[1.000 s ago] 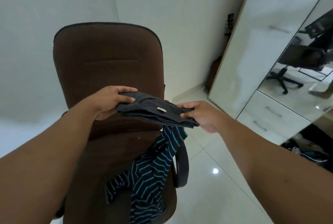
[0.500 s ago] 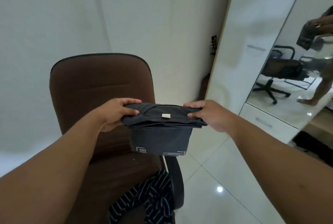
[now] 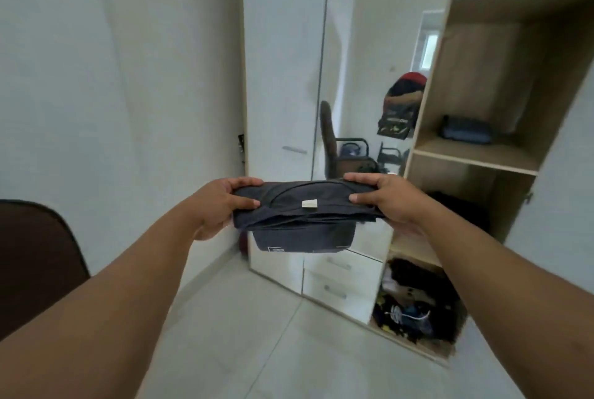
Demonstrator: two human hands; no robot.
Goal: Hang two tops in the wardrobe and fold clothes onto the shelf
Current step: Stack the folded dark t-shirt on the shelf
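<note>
Head view: you hold a folded dark top (image 3: 305,205) out in front of you at chest height, clear of any surface, facing the wardrobe (image 3: 501,154). Your left hand (image 3: 221,205) grips the top's left end, thumb on the upper side and fingers underneath; your right hand (image 3: 385,202) clamps the right end the same way. A small pale label (image 3: 309,204) shows near the middle of the top's upper face, and a loose layer hangs down below the fold with faint white print at its lower edge. The wardrobe's open section stands to the right, its shelf (image 3: 475,157) carrying a dark folded item (image 3: 466,130) toward the back. Clothes (image 3: 418,305) lie heaped in the bottom compartment. A mirror door (image 3: 360,103) stands just left of the shelves, and a brown chair (image 3: 35,263) sits at the left edge of the frame.
</note>
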